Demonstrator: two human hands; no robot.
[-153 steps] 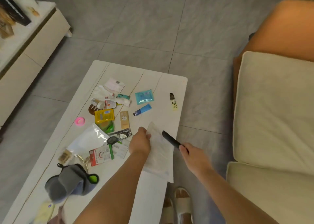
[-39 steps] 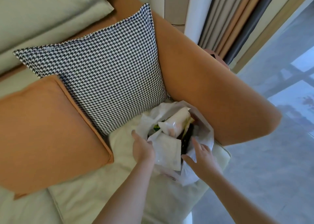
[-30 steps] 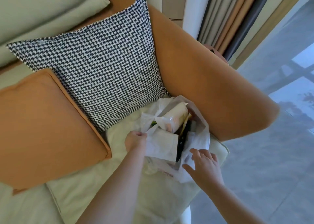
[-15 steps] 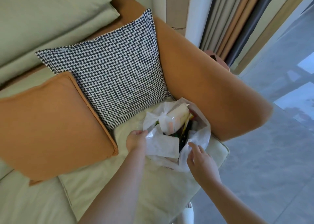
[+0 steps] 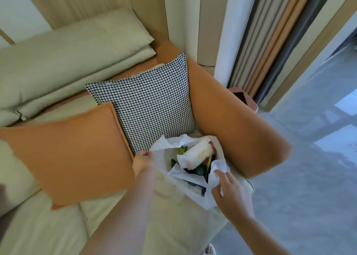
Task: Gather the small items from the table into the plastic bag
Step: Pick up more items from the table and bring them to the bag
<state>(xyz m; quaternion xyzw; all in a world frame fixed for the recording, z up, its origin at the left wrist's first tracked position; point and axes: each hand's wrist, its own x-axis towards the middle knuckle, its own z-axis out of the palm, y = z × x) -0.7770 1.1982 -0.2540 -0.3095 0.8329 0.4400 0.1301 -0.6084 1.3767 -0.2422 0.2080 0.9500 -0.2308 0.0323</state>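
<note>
A white plastic bag [image 5: 209, 197] sits open on the sofa seat, in the corner by the orange armrest. My left hand [image 5: 143, 163] pinches its left rim. My right hand [image 5: 229, 192] grips the right rim, so the mouth is spread. Inside lie a white wrapped pack [image 5: 197, 153], a flat white packet [image 5: 185, 174] and several dark and green small items, partly hidden by the bag's folds. The table is out of view.
A houndstooth cushion [image 5: 154, 104] and an orange cushion [image 5: 71, 154] lean against the sofa back, left of the bag. The orange armrest [image 5: 241, 131] rises right behind it. A pink bin [image 5: 244, 98] and grey tiled floor [image 5: 309, 177] lie to the right.
Five seconds ago I held a white packet and a black item over the table. Since then both hands moved to the bag on the sofa, and the packet now lies inside it.
</note>
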